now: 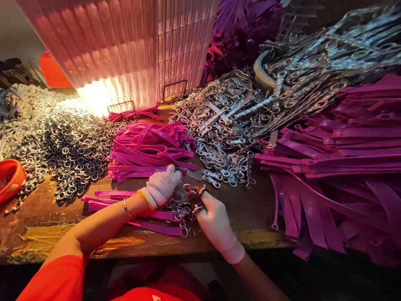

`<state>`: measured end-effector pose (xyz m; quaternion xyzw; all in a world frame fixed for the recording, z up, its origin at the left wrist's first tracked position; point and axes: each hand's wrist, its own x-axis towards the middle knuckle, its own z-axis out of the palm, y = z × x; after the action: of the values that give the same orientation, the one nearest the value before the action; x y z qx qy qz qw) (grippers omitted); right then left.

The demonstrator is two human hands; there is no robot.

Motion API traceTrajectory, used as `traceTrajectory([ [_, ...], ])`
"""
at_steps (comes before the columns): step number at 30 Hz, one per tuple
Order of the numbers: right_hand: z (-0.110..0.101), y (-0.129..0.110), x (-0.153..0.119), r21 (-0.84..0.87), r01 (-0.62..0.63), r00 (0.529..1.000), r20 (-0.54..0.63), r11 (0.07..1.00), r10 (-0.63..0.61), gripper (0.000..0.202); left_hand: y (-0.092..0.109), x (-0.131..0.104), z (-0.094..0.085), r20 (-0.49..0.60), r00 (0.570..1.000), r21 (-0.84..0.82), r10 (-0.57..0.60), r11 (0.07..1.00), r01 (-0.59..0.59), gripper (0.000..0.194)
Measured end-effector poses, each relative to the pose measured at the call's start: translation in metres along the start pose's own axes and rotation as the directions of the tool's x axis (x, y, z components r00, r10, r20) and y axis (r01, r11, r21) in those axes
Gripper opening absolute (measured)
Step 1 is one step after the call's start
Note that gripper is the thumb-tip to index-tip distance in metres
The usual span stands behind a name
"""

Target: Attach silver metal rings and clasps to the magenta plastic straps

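Note:
My left hand (pixel 164 186), in a white dotted knit glove, is closed at the near edge of a pile of pink straps (pixel 140 154). My right hand (pixel 214 219) wears a white glove with brown wrapping round its fingers, which are curled shut. The fingertips of both hands come close together, and what they pinch is too small or hidden to make out. Below them lie a few pink straps (pixel 153 227) with metal rings (pixel 184 230) at their right ends, partly covered by my left wrist.
A heap of metal rings (pixel 75 146) spreads at left beside an orange bowl (pixel 12 179). Metal links (pixel 222 113) lie behind at right, below a heaped basin (pixel 263 69). Purple straps (pixel 338 154) cover the right side. A ribbed translucent panel (pixel 131 46) stands at the back.

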<state>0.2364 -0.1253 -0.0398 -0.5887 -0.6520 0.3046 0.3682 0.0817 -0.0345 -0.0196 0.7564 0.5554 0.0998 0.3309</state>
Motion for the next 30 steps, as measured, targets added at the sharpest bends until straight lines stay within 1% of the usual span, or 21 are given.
traceTrajectory([
  [1, 0.0, -0.001, 0.002, -0.001, -0.001, 1.0, 0.018, 1.0, 0.001, 0.036, -0.002, -0.004, -0.002, -0.016, 0.999, 0.046, 0.043, 0.998, -0.042, 0.015],
  [2, 0.0, -0.003, 0.004, 0.0, -0.003, 0.999, 0.04, 1.0, 0.003, 0.039, -0.005, -0.009, -0.005, -0.039, 0.996, 0.031, 0.077, 0.997, -0.076, 0.014],
  [3, 0.0, -0.006, 0.007, 0.007, 0.002, 0.998, 0.065, 1.0, -0.002, 0.042, -0.007, -0.015, -0.01, -0.051, 0.995, -0.067, 0.087, 0.994, -0.09, 0.012],
  [4, 0.0, -0.009, 0.009, 0.019, 0.021, 0.996, 0.09, 1.0, -0.023, 0.045, -0.009, -0.022, -0.016, -0.041, 0.997, -0.216, 0.07, 0.973, -0.077, 0.008],
  [5, 0.001, -0.014, 0.012, 0.029, 0.056, 0.992, 0.111, 0.998, -0.059, 0.048, -0.011, -0.031, -0.022, -0.003, 0.999, -0.382, 0.037, 0.924, -0.036, 0.004],
  [6, 0.002, -0.019, 0.015, 0.03, 0.101, 0.987, 0.126, 0.994, -0.104, 0.05, -0.012, -0.039, -0.029, 0.058, 0.998, -0.528, 0.0, 0.849, 0.03, 0.006],
  [7, 0.004, -0.025, 0.018, 0.014, 0.15, 0.979, 0.14, 0.989, -0.15, 0.05, -0.013, -0.048, -0.035, 0.118, 0.992, -0.63, -0.039, 0.769, 0.105, 0.013],
  [8, 0.005, -0.032, 0.02, -0.033, 0.193, 0.97, 0.16, 0.981, -0.185, 0.048, -0.013, -0.057, -0.04, 0.161, 0.984, -0.69, -0.071, 0.705, 0.163, 0.021],
  [9, 0.007, -0.038, 0.022, -0.114, 0.224, 0.962, 0.188, 0.968, -0.2, 0.045, -0.013, -0.065, -0.044, 0.178, 0.98, -0.723, -0.092, 0.664, 0.194, 0.027],
  [11, 0.011, -0.052, 0.023, -0.34, 0.263, 0.949, 0.262, 0.903, -0.178, 0.033, -0.013, -0.079, -0.047, 0.174, 0.979, -0.749, -0.109, 0.63, 0.204, 0.037],
  [13, 0.014, -0.063, 0.021, -0.532, 0.322, 0.93, 0.331, 0.783, -0.158, 0.024, -0.014, -0.089, -0.045, 0.171, 0.979, -0.733, -0.111, 0.649, 0.202, 0.04],
  [14, 0.015, -0.068, 0.019, -0.587, 0.362, 0.918, 0.359, 0.724, -0.169, 0.021, -0.016, -0.093, -0.043, 0.153, 0.982, -0.699, -0.107, 0.691, 0.184, 0.038],
  [15, 0.016, -0.071, 0.017, -0.615, 0.404, 0.903, 0.385, 0.678, -0.189, 0.02, -0.018, -0.096, -0.039, 0.109, 0.99, -0.641, -0.094, 0.754, 0.143, 0.035],
  [17, 0.018, -0.074, 0.012, -0.628, 0.463, 0.878, 0.424, 0.625, -0.224, 0.021, -0.026, -0.102, -0.03, -0.015, 1.0, -0.459, -0.012, 0.888, 0.004, 0.023],
  [19, 0.02, -0.075, 0.007, -0.633, 0.47, 0.872, 0.441, 0.615, -0.213, 0.019, -0.035, -0.107, -0.021, -0.095, 0.992, -0.277, 0.083, 0.955, -0.106, 0.006],
  [20, 0.021, -0.075, 0.005, -0.64, 0.451, 0.88, 0.435, 0.622, -0.191, 0.018, -0.04, -0.109, -0.017, -0.101, 0.989, -0.233, 0.109, 0.964, -0.13, 0.007],
  [22, 0.022, -0.076, 0.001, -0.646, 0.398, 0.9, 0.411, 0.651, -0.142, 0.019, -0.047, -0.112, -0.012, -0.068, 0.992, -0.247, 0.111, 0.961, -0.124, 0.014],
  [24, 0.021, -0.078, 0.0, -0.633, 0.367, 0.905, 0.411, 0.682, -0.105, 0.026, -0.051, -0.113, -0.011, -0.049, 0.995, -0.312, 0.088, 0.945, -0.099, 0.019],
  [26, 0.019, -0.081, 0.002, -0.615, 0.353, 0.892, 0.448, 0.705, -0.056, 0.031, -0.051, -0.115, -0.012, -0.061, 0.996, -0.326, 0.066, 0.942, -0.082, 0.024],
  [29, 0.017, -0.083, 0.005, -0.636, 0.292, 0.873, 0.482, 0.714, 0.073, 0.028, -0.048, -0.117, -0.012, -0.097, 0.994, -0.248, 0.058, 0.965, -0.08, 0.026],
  [30, 0.017, -0.083, 0.005, -0.645, 0.282, 0.869, 0.486, 0.71, 0.097, 0.026, -0.047, -0.118, -0.011, -0.1, 0.993, -0.224, 0.056, 0.972, -0.077, 0.026],
])
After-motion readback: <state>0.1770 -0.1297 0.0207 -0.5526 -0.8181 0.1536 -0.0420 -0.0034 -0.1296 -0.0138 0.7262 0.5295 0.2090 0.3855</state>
